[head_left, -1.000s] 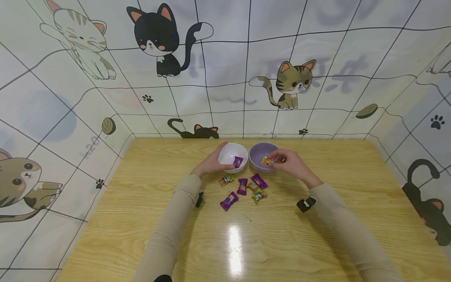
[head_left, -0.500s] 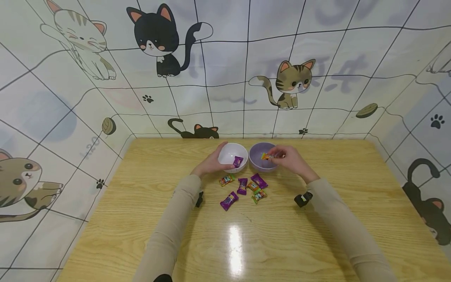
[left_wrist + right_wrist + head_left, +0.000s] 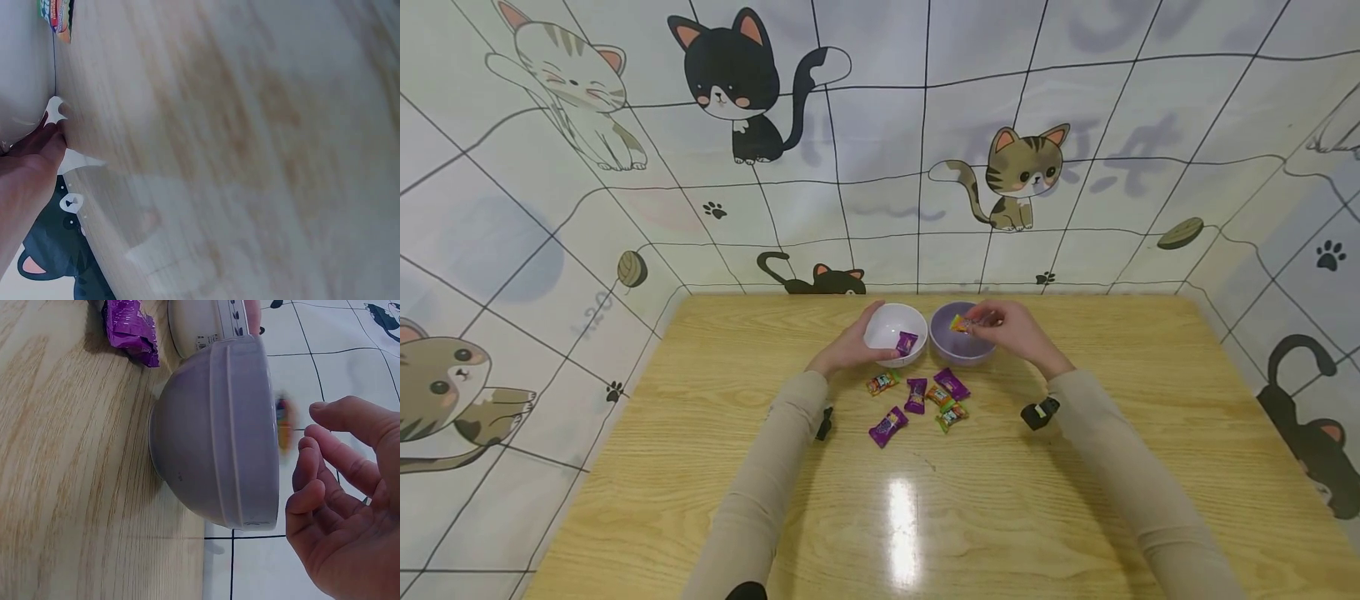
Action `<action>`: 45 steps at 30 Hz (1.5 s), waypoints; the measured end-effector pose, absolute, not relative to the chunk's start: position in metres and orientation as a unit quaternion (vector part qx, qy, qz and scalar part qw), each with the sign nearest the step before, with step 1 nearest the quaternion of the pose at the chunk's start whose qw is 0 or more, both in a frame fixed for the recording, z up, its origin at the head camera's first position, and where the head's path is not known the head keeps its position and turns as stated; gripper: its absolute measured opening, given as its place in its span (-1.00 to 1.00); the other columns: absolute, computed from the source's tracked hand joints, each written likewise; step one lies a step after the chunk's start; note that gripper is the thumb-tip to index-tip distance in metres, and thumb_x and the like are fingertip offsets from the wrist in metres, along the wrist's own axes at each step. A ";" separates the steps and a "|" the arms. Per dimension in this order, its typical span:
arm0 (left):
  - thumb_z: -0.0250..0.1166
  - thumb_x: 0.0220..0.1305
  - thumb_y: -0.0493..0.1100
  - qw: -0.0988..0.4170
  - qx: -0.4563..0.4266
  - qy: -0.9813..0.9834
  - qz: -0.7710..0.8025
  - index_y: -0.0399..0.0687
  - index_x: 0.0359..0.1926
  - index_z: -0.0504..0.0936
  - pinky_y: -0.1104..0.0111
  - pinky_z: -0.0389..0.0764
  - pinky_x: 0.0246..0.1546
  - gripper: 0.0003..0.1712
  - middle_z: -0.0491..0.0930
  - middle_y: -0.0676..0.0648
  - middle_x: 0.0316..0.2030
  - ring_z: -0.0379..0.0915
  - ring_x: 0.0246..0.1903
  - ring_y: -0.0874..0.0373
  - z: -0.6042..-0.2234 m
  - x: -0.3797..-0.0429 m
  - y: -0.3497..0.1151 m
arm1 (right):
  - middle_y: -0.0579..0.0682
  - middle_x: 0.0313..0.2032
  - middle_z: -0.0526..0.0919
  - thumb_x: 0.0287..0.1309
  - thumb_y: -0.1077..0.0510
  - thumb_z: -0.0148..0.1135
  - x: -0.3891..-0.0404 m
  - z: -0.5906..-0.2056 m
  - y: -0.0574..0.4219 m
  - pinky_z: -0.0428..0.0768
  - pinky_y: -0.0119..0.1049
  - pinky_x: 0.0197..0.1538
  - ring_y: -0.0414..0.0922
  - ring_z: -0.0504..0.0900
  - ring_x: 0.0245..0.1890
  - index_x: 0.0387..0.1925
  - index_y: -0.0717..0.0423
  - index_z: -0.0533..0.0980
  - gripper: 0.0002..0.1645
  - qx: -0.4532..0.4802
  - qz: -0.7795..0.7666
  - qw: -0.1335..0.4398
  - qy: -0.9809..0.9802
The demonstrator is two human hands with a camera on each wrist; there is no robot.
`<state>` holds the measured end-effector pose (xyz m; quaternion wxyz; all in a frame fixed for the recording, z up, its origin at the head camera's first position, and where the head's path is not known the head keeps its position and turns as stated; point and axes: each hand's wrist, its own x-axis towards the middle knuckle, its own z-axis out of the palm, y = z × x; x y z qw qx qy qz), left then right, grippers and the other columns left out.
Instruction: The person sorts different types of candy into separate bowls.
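My left hand (image 3: 852,343) holds the white bowl (image 3: 891,321) by its left side, thumb at the near rim and fingers round the far side. One purple-wrapped candy (image 3: 907,343) lies in that bowl. Over the purple bowl (image 3: 945,350), my right hand (image 3: 1017,331) has its thumb and fingertips slightly parted. An orange-and-green wrapped candy (image 3: 959,323) is just beyond those fingertips. In the right wrist view this candy (image 3: 284,425) is blurred, above the bowl's rim and apart from the fingers. The purple bowl's inside is hidden in that view.
In front of the bowls lie several wrapped candies, among them a purple one (image 3: 888,427), another purple one (image 3: 952,383) and a green-orange one (image 3: 882,383). The wooden table (image 3: 700,467) meets a cat-printed cloth backdrop (image 3: 880,208) behind the bowls.
My right hand has moved left and farther back over the purple bowl, and its candy has come free of the fingertips. The left hand and white bowl have stayed put.
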<state>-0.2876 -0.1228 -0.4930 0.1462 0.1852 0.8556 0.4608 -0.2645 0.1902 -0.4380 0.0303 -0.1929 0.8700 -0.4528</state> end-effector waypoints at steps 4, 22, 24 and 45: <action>0.48 0.07 -0.07 0.149 0.186 0.856 0.459 0.00 0.53 -0.14 0.02 0.33 0.20 0.20 0.20 -0.29 0.34 0.24 0.25 -0.17 -0.494 -0.288 -0.123 | 0.16 -0.24 0.64 0.14 0.28 0.32 -0.263 -0.439 0.191 0.55 -0.30 -0.33 0.01 0.56 -0.30 -0.13 0.35 0.58 -0.73 -0.195 -0.455 0.033 0.869; 0.48 0.08 -0.08 0.148 0.191 0.851 0.466 -0.02 0.53 -0.14 0.02 0.31 0.22 0.19 0.19 -0.28 0.35 0.23 0.25 -0.17 -0.494 -0.288 -0.123 | 0.12 -0.22 0.63 0.16 0.30 0.30 -0.238 -0.437 0.187 0.55 -0.28 -0.25 -0.02 0.55 -0.29 -0.10 0.33 0.58 -0.74 -0.195 -0.478 0.042 0.856; 0.48 0.08 -0.08 0.147 0.189 0.853 0.464 -0.02 0.53 -0.15 0.03 0.30 0.23 0.19 0.19 -0.28 0.35 0.22 0.26 -0.17 -0.494 -0.288 -0.123 | 0.12 -0.22 0.64 0.16 0.31 0.30 -0.235 -0.437 0.185 0.54 -0.29 -0.26 -0.02 0.55 -0.29 -0.11 0.34 0.58 -0.74 -0.197 -0.481 0.039 0.854; 0.49 0.07 -0.05 0.142 0.170 0.866 0.448 0.05 0.53 -0.13 0.02 0.32 0.21 0.19 0.19 -0.28 0.36 0.26 0.24 -0.18 -0.490 -0.285 -0.121 | 0.06 -0.27 0.64 0.09 0.32 0.35 -0.210 -0.442 0.175 0.55 -0.25 -0.27 -0.06 0.55 -0.33 -0.18 0.24 0.62 -0.79 -0.217 -0.505 0.042 0.834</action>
